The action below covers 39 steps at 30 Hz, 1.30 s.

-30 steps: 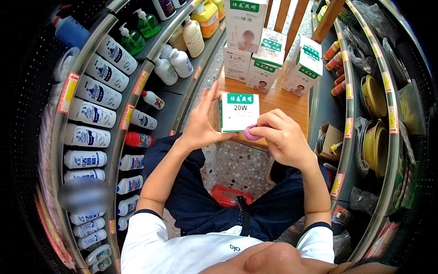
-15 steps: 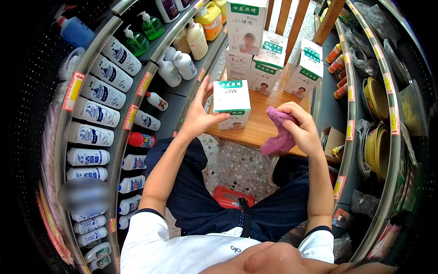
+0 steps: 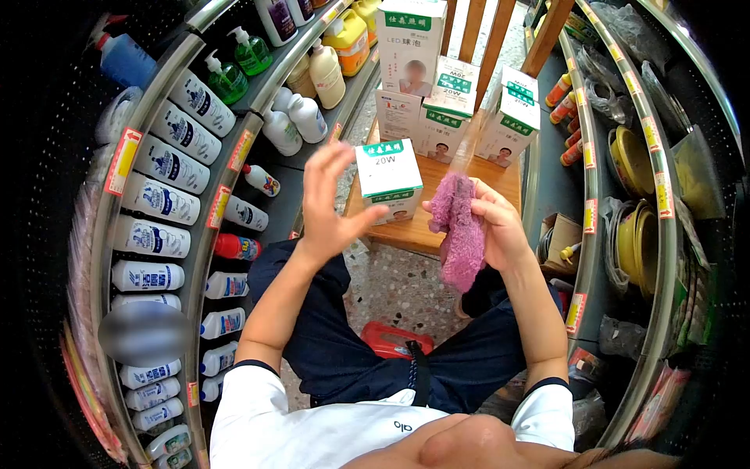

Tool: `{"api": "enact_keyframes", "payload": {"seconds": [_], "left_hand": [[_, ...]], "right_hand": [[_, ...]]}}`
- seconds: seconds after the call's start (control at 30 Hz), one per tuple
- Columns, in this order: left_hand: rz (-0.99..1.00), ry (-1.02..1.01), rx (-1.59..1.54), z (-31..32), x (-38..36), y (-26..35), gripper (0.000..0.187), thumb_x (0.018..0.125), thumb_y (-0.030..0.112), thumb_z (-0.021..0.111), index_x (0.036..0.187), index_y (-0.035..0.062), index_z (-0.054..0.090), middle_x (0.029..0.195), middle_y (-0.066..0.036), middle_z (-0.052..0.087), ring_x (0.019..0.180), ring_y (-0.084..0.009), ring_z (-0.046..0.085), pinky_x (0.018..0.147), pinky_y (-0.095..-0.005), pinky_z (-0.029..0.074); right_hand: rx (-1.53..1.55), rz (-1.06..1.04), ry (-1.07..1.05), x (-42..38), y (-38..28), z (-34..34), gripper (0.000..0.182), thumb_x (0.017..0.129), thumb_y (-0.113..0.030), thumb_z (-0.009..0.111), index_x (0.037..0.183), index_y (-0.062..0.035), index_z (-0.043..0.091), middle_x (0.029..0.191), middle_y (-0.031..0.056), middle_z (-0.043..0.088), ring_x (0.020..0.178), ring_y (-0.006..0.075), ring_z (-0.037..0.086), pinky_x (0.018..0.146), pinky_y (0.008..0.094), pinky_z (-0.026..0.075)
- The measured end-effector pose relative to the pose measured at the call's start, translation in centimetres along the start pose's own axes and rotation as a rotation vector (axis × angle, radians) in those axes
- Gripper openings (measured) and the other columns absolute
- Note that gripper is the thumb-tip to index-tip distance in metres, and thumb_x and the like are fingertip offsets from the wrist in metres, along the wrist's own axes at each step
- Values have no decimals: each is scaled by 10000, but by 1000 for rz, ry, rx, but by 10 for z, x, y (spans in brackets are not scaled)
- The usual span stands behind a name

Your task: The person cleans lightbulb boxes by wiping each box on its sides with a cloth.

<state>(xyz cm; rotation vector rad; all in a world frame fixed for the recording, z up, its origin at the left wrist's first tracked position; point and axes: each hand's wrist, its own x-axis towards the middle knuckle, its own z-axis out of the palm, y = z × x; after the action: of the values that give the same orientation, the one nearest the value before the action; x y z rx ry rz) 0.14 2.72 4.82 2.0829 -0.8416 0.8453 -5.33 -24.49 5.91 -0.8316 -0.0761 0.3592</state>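
Observation:
On the near left part of a wooden surface (image 3: 428, 237) stands a white and green bulb box (image 3: 388, 168) marked 20W. Beside its left edge is my left hand (image 3: 332, 207), fingers spread, with nothing held; its thumb tip is near the box's front. My right hand (image 3: 500, 223) pinches a crumpled purple cloth (image 3: 462, 238) that hangs down to the right of the box. Behind stand more bulb boxes: a tall one (image 3: 410, 55), a smaller one (image 3: 443, 129) and another (image 3: 509, 125) at the right.
Shelves with white bottles (image 3: 160, 195) and green pump bottles (image 3: 226, 76) run along the left. Right-hand shelves hold orange bottles (image 3: 558, 90) and yellow round items (image 3: 634, 160). Wooden slats (image 3: 488, 47) rise at the back. A red object (image 3: 383, 340) lies on the speckled floor.
My left hand has let go of the near box and opened out to the left. My right hand and the cloth have shifted left and lower. The view has shifted slightly.

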Motion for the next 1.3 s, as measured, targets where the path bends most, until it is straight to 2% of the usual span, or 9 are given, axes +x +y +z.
{"api": "enact_keyframes", "payload": {"seconds": [0.13, 0.33, 0.4, 0.7, 0.83, 0.93, 1.03, 1.23, 1.3], "left_hand": [[58, -128, -170, -5, -4, 47, 595, 752, 429, 831, 1139, 1, 687, 1164, -163, 582, 1104, -323, 581, 947, -413, 472], [-293, -143, -682, -1, -14, 52, 227, 786, 75, 781, 987, 17, 690, 1146, -169, 650, 1018, -265, 649, 909, -363, 496], [-509, -133, -1123, -7, -10, 55, 86, 933, 66, 647, 972, 9, 597, 1067, -100, 676, 966, -124, 626, 856, -280, 490], [-859, -347, -1312, -5, -27, 50, 143, 1023, 180, 583, 1057, 40, 583, 912, 32, 613, 808, -10, 541, 721, -192, 449], [-836, -483, -1180, -9, -28, 53, 174, 1020, 207, 599, 1063, 38, 598, 892, 44, 611, 772, -2, 539, 675, -184, 448], [-777, -456, -1123, -7, -30, 63, 163, 999, 183, 636, 1052, 32, 608, 856, 47, 610, 753, 2, 538, 640, -187, 449], [-713, -450, -1068, -3, -38, 69, 157, 972, 141, 668, 1046, 7, 635, 871, 18, 647, 756, -16, 571, 618, -198, 474], [-711, -458, -1002, -7, -36, 65, 166, 929, 77, 706, 1043, -39, 673, 932, -39, 712, 863, -59, 654, 724, -231, 549], [-829, -479, -1007, -9, -30, 62, 129, 918, 63, 712, 997, -34, 681, 884, -38, 715, 817, -75, 666, 716, -234, 545]], "right_hand": [[33, -14, -67, -9, 10, 9, 329, 960, -99, 538, 1272, 1, 508, 1227, 179, 624, 1187, 291, 616, 1015, 429, 500], [-6, 65, -175, -20, 15, 26, 230, 956, -77, 583, 1179, -39, 540, 1128, 42, 619, 1059, 134, 597, 954, 301, 470], [-137, 71, -147, -20, 9, 17, 217, 958, -76, 588, 1167, -35, 548, 1101, 21, 615, 1021, 108, 589, 920, 274, 469], [-1010, 78, -27, -22, -7, 15, 189, 933, -63, 597, 1101, 23, 590, 970, 66, 636, 935, 124, 607, 835, 285, 489], [-1223, -337, -8, -22, 21, 8, 212, 899, -56, 659, 1083, 28, 596, 1029, 92, 632, 961, 166, 622, 881, 301, 501], [-1081, -101, -100, -42, 37, 16, 492, 852, -260, 766, 1203, 37, 587, 1178, 125, 631, 1098, 212, 614, 967, 347, 478], [-918, -241, -101, -48, 76, 20, 730, 774, -348, 825, 1324, 39, 540, 1268, 185, 623, 1212, 320, 593, 1044, 391, 441], [-708, -12, -71, -54, 80, 14, 390, 807, -157, 784, 1132, 17, 658, 1127, 136, 650, 1111, 225, 591, 955, 338, 449], [-690, -203, -53, -53, 71, 7, 290, 814, -164, 751, 1007, 41, 680, 1072, 108, 635, 1038, 208, 577, 910, 328, 448]]}}
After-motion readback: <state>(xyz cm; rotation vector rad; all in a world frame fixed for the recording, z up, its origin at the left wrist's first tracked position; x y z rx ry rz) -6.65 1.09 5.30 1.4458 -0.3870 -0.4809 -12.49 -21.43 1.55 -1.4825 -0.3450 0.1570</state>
